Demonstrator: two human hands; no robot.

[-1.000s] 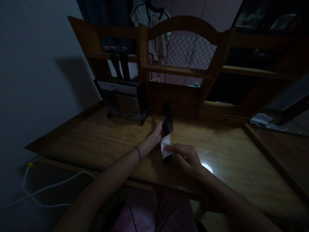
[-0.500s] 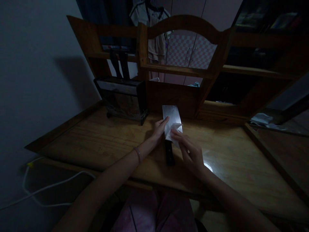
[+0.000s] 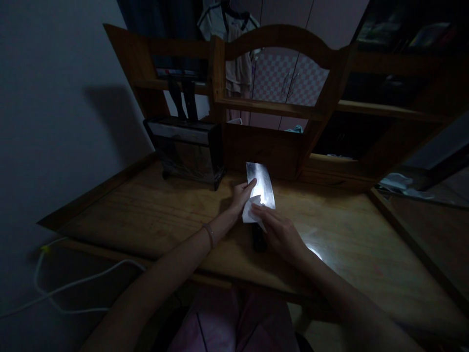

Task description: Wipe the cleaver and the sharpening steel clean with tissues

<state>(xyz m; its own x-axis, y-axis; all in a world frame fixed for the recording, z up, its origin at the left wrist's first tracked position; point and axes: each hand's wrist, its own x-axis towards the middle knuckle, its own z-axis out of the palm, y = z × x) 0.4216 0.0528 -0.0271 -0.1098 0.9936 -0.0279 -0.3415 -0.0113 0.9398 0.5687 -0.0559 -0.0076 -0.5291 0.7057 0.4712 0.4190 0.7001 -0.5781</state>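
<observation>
My left hand (image 3: pixel 242 196) pinches the broad, shiny metal cleaver with black handle (image 3: pixel 263 182), just beside my right hand (image 3: pixel 281 232), which holds the white paper tissue (image 3: pixel 248 213) against it, so I should wipe flatly and avoid the edge.

In this dim room we see a grey wall (image 3: pixel 44 107) on our left, a brown wooden counter (image 3: pixel 132 210) with a bright shiny spot (image 3: pixel 314 252), wooden shelves (image 3: pixel 280 36) with a curvy top, and behind them a pink cupboard (image 3: pixel 273 80) and a dark blue curtain (image 3: pixel 134 17).
</observation>
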